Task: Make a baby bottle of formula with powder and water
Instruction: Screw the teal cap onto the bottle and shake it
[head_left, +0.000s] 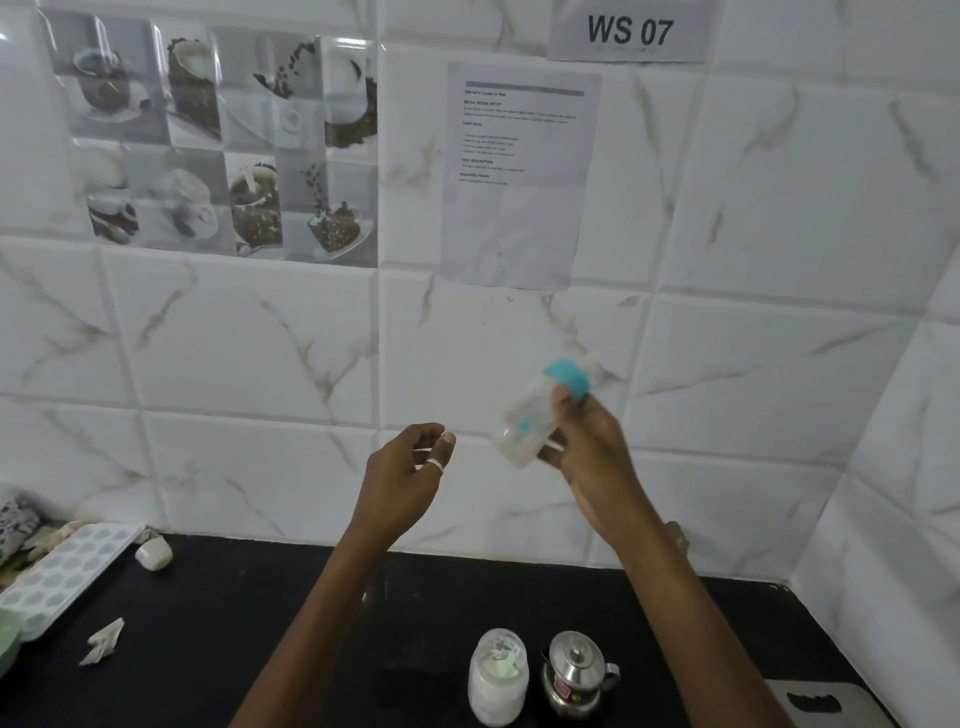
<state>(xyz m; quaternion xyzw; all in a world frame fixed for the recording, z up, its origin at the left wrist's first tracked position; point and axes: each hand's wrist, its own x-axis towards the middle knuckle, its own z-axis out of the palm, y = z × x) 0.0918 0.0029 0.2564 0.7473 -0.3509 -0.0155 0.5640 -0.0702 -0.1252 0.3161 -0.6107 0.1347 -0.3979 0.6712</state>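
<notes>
– Up in front of the tiled wall (260, 338), is that the baby bottle (535, 415) in your right hand (587, 452)? Pic's kinda smeared there.
– Yep, your fingers and thumb are wrapped round its clear body. It's tilted, with the teal collar (569, 379) pointing up and to the right. Too blurry to tell what's inside tbh.
– And your left hand (405, 478)?
– Raised near the bottle but not touching it, fingers loosely curled, holding nothing. Ring (435, 464) on one finger.
– Where's the powder?
– Down on the black counter (197, 623), between your forearms. It's in a clear jar (497, 680) with something pale stuck in the top, looks like a scoop. A little steel kettle (579, 673) sits just beside it on the right, lid on.
– Other stuff?
– Pale ice tray (67, 571) at far left, a small white thing (153, 552) by its corner, and a crumpled scrap of paper (104, 642) nearer you. On the wall there's a "WS 07" sign (629, 30) with a printed sheet (519, 176) below it.
</notes>
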